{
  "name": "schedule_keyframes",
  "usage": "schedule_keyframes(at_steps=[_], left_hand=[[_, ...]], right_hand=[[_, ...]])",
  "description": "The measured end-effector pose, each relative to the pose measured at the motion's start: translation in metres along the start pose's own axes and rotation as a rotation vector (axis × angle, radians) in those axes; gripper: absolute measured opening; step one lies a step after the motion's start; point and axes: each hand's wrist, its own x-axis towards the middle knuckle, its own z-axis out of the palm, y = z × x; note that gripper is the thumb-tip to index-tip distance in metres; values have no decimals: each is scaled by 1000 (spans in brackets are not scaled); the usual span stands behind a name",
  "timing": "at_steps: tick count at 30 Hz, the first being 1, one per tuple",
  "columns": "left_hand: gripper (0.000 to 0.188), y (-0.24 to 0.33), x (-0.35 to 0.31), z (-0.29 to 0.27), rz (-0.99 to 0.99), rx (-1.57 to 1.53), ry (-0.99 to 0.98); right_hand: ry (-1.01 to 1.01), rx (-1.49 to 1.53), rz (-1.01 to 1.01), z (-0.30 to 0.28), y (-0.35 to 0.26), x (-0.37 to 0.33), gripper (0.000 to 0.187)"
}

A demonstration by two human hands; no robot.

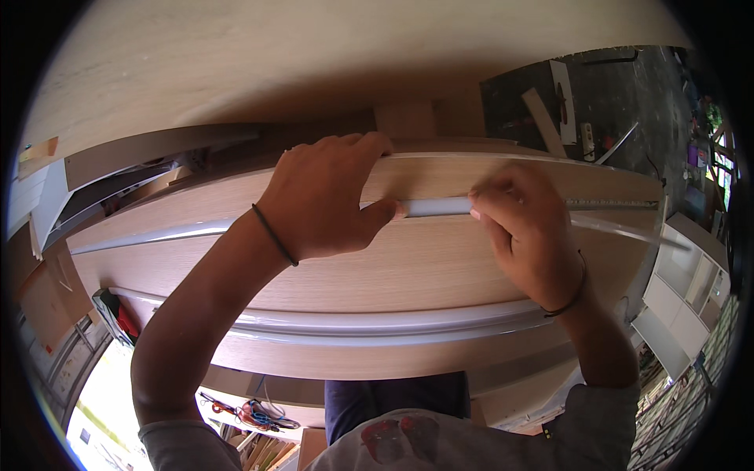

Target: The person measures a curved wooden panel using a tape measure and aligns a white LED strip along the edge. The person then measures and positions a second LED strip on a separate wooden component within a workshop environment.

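Observation:
A long wood-grain board (pixel 408 263) lies across in front of me, with a groove along its far side. A white plastic strip (pixel 436 206) sits in that groove between my hands. My left hand (pixel 326 196) hooks its fingers over the board's far edge, its thumb pressing down by the strip. My right hand (pixel 526 231), slightly blurred, is closed with thumb and forefinger pinching the strip. To its right a loose translucent length (pixel 628 228) stands out of the groove, where a thin dotted strip (pixel 616 204) shows.
Shiny white profiles (pixel 377 318) run along the board's near side. A green, black and red object (pixel 115 316) sits at its left end. Cables (pixel 263 414) lie on a shelf below. Offcuts (pixel 543 122) lie on the dark floor beyond; a white cabinet frame (pixel 683 282) stands right.

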Motion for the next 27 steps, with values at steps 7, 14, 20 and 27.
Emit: schedule_keyframes(at_steps=[7, 14, 20, 27], left_hand=[[56, -9, 3, -3, 28, -49, -43], [58, -18, 3, -2, 64, -62, -46], [55, -7, -2, 3, 36, -71, 45], [57, -8, 9, -3, -37, -70, -98]], right_hand=[[44, -40, -83, 6, 3, -5, 23], [22, -123, -71, 5, -1, -8, 27], [28, -201, -83, 8, 1, -9, 32], [-67, -206, -270, -1, 10, -2, 21]])
